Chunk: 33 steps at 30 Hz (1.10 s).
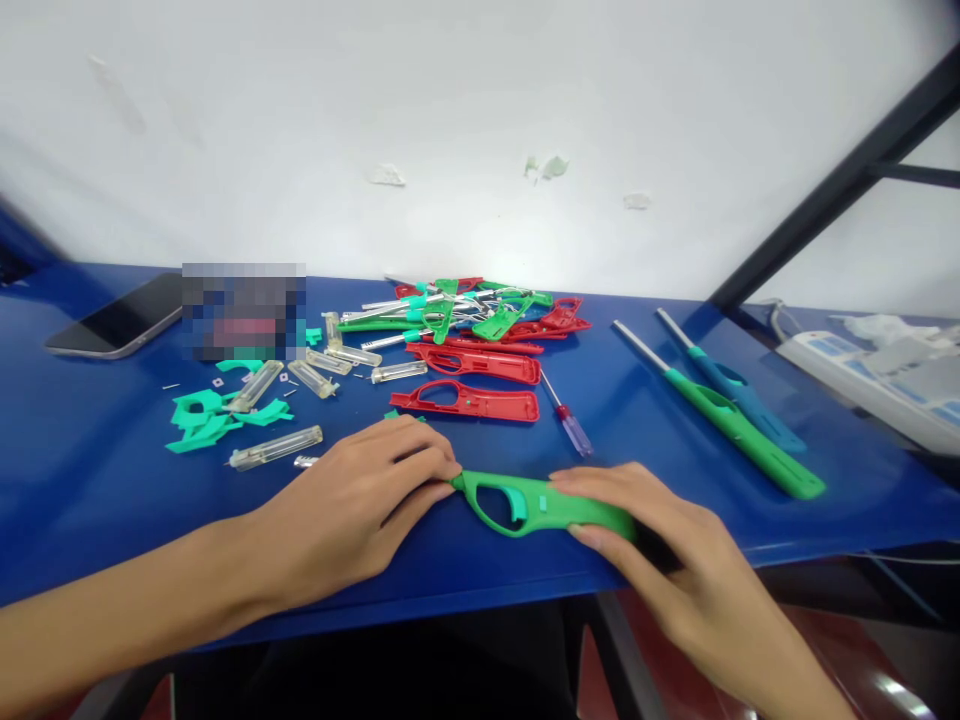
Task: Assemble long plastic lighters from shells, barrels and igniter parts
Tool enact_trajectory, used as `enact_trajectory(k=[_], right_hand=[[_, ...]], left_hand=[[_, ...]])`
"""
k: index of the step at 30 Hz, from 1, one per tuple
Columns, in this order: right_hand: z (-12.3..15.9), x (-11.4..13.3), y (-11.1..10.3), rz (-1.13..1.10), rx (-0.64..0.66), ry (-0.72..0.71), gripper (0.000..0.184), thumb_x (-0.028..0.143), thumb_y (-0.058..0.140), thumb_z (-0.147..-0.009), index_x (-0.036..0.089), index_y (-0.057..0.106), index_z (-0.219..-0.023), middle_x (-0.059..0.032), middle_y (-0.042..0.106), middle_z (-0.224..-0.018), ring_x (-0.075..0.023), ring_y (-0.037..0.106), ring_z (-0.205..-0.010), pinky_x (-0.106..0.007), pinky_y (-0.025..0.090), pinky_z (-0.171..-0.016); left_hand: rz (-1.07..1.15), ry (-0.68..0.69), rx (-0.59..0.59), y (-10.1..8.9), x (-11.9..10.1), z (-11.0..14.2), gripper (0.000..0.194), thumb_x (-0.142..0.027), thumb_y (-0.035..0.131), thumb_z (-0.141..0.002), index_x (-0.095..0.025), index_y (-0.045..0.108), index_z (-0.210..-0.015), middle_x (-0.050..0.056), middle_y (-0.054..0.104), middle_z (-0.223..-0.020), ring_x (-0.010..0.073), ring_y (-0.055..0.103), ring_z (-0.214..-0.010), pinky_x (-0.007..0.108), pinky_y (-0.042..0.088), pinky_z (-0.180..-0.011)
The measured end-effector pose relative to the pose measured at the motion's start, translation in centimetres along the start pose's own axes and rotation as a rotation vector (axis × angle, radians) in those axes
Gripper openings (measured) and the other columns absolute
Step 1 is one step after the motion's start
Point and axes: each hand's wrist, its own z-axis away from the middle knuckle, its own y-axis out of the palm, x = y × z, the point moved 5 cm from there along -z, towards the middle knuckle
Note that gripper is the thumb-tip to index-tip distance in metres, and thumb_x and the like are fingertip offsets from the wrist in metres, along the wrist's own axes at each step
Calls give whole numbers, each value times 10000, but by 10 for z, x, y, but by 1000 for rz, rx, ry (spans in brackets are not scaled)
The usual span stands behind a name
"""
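Note:
A green utility lighter body (559, 507) with a teal trigger lies across both my hands, close to the table's front edge. My left hand (375, 490) pinches its narrow left end, and the fingers hide whatever sticks out there. Around the wide handle end, the fingers and thumb of my right hand (667, 540) are closed. Just beyond the lighter are two open red lighter shells (487, 404) and a small screwdriver (566, 415) with a purple handle. A clear fuel tank (276, 448) lies beyond my left wrist.
Mixed red and green shells and metal tubes (465, 312) form a pile by the wall. Teal triggers (199, 420) and several clear tanks lie left, near a phone (120, 315). A green lighter (742, 435) and a blue lighter (739, 390) lie right, before a black post (840, 185).

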Motion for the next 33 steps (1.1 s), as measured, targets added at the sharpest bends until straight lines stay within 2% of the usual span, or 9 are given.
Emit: enact_trajectory(k=[3, 6, 9, 12, 17, 23, 33], right_hand=[[0, 3, 1, -5, -27, -54, 277, 243, 611, -1091, 441, 692, -1267, 73, 733, -1325, -131, 672, -1269, -241, 543, -1045], [0, 5, 2, -29, -73, -65, 264, 220, 626, -1080, 425, 701, -1227, 70, 720, -1302, -113, 685, -1222, -215, 543, -1020], [-2, 4, 4, -58, -127, -6, 299, 254, 691, -1047, 430, 676, -1288, 57, 708, -1288, -118, 711, -1164, -214, 562, -1000], [-6, 4, 5, -38, -163, 51, 433, 301, 723, -1028, 443, 621, -1425, 57, 732, -1289, -120, 741, -1119, -209, 585, -985], [-10, 10, 8, -56, -169, -16, 294, 322, 762, -1009, 407, 747, -1291, 111, 828, -1201, -94, 802, -1066, -139, 586, -973], [-7, 15, 7, -36, -255, -93, 236, 206, 770, -985, 300, 813, -1198, 69, 861, -1133, -107, 826, -982, -137, 604, -942], [-6, 18, 8, -13, -326, -145, 214, 140, 747, -976, 252, 829, -1139, 41, 870, -1103, -110, 833, -943, -143, 620, -926]], left_hand=[[-46, 47, -26, -3, -4, 0, 174, -180, 500, -1129, -155, 672, -1130, 67, 776, -1084, 195, 736, -972, 319, 596, -913], [-37, 60, -73, -9, -5, -1, 169, -166, 512, -1126, -154, 680, -1143, 53, 775, -1059, 166, 732, -947, 276, 599, -908], [-31, 68, -128, -15, -5, -1, 175, -112, 562, -1095, -147, 698, -1200, 59, 753, -1123, 141, 711, -1016, 231, 581, -975], [-53, 105, -168, -17, -5, 2, 223, -84, 562, -1085, -145, 697, -1251, 67, 720, -1141, 131, 684, -1012, 210, 579, -945], [-33, 126, -135, -13, -5, 7, 299, -55, 542, -1084, -139, 678, -1337, 69, 683, -1141, 123, 651, -974, 208, 571, -886], [8, 128, -120, -13, -5, 7, 371, 4, 576, -1046, -135, 673, -1376, 69, 669, -1161, 129, 644, -1005, 227, 561, -895], [-15, 126, -92, -11, -5, 6, 397, -17, 556, -1062, -165, 647, -1419, 70, 665, -1211, 146, 630, -1103, 262, 539, -1009]])
